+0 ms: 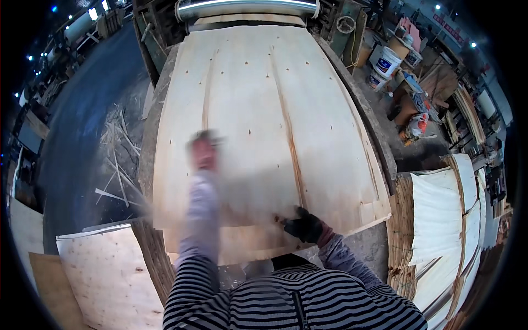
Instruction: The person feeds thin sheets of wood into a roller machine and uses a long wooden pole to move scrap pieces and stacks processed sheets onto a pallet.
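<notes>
A large pale wood veneer sheet [247, 103] lies before me, dotted with small knots and crossed by brown lengthwise streaks. Another sheet [194, 243] sticks out beneath its near edge. My left hand [204, 150] is reached out over the left half of the top sheet, blurred by motion; its fingers and any contact with the wood are unclear. Close to my body, my right hand [305, 227], in a dark glove, rests on the sheet near its front edge with fingers apart. At the far end, the veneer lies close to a shiny metal roller [247, 9] of a machine.
Stacked veneer sheets stand at right [437, 218] and a stack of boards at lower left [107, 272]. Thin wood scraps [117, 165] litter the floor at left. White buckets [387, 62] and a plastic bag [417, 125] sit at upper right.
</notes>
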Demonstrator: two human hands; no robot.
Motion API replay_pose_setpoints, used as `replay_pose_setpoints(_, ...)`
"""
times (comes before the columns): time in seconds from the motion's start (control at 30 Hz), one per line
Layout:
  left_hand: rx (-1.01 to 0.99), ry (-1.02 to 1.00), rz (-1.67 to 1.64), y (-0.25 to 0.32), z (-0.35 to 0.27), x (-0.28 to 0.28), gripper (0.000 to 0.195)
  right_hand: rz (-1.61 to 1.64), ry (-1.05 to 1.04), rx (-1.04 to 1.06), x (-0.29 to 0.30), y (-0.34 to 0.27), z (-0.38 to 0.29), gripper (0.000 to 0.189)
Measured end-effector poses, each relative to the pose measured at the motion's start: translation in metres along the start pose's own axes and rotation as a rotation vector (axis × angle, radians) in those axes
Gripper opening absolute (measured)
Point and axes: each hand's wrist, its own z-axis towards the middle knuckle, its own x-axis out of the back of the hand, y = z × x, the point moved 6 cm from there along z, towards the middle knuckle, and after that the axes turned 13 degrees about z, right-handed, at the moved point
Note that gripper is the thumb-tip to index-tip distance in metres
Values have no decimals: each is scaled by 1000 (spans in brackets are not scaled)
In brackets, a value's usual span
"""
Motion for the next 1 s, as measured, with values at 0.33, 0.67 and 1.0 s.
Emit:
replay_pose_setpoints(0.33,642,-157,-58,-371,-292,164,53,-285,-124,312,-90,-103,91,48)
replay_pose_setpoints(0.67,761,-309,-201,-200,-429,179,46,-394,-238,555,-198,-178,153,42)
replay_pose_setpoints(1.0,1177,-195,-1539,-135,-392,133,46,-596,181,458,-95,-85,60,40)
